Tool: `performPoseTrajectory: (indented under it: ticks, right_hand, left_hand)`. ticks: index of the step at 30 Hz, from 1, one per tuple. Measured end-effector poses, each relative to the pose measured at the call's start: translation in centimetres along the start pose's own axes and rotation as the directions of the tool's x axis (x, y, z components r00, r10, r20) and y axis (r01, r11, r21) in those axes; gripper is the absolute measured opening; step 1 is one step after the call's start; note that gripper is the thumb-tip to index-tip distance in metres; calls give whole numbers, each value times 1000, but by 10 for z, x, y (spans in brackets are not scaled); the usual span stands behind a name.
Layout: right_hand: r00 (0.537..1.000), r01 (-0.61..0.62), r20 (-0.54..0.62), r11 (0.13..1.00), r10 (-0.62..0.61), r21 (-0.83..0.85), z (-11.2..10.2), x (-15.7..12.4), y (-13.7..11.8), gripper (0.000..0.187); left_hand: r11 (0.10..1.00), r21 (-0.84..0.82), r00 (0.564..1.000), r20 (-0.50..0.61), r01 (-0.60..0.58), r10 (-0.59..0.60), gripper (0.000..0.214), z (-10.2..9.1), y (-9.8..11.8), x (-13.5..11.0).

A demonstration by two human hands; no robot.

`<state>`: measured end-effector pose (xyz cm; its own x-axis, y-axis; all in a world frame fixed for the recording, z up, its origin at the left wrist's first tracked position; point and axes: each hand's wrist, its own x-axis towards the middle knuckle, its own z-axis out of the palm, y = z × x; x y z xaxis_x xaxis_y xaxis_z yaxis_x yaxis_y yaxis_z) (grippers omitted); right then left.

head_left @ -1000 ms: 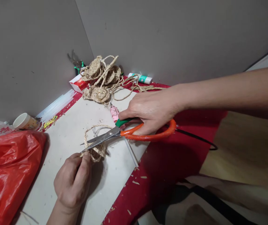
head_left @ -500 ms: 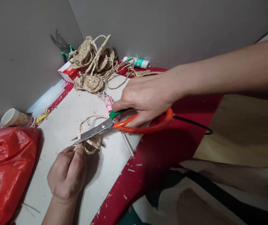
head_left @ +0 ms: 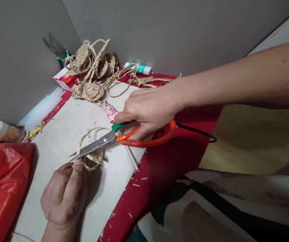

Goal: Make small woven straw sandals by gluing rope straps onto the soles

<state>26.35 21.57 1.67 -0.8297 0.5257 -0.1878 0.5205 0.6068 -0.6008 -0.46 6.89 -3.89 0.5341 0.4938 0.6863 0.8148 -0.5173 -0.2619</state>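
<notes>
My left hand (head_left: 63,195) is closed, pinching a small woven straw piece (head_left: 93,159) with a braided straw cord (head_left: 80,143) looping up from it. In my right hand (head_left: 150,109) is a pair of scissors (head_left: 104,140) with orange and green handles. Their blades point left and lie across the cord, just above my left fingertips, with the tips slightly apart. Partly hidden beside my right hand is a pink tool with a metal nozzle (head_left: 111,112), which looks like a hot glue gun. A white stick (head_left: 131,156) lies below the scissors' handles.
Woven straw pieces and cords (head_left: 91,72) are heaped at the back, near a white-and-green tube (head_left: 138,68) and a small red-and-white box (head_left: 66,80). Green-handled pliers (head_left: 57,48) lean on the grey wall. Clear sticks (head_left: 42,107), a paper cup (head_left: 5,131) and a red plastic bag (head_left: 6,185) occupy the left.
The whole view has shifted, so the table, both hands and the scissors appear further left. The scissors' blades still lie across the cord, their tips a little apart. Both hands keep their holds.
</notes>
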Motion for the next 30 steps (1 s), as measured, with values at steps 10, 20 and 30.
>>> performPoseTrajectory:
  ticks: [10, 20, 30]
  right_hand:
    - [999, -22, -32, 1000, 22, -20, -3, 6, -3, 37]
    - [999, -32, 4, 994, 33, -102, 4, 6, -2, 37]
    - [968, -7, -248, 977, -47, -215, -2, 21, 8, 50]
  left_hand:
    - [999, 14, 999, -18, -40, 40, 50, 1, -1, 1]
    - [995, 98, 1000, -5, 14, -14, 45, 1, 2, 0]
    - [924, 53, 926, -21, 378, -378, 42, 2, -9, -9]
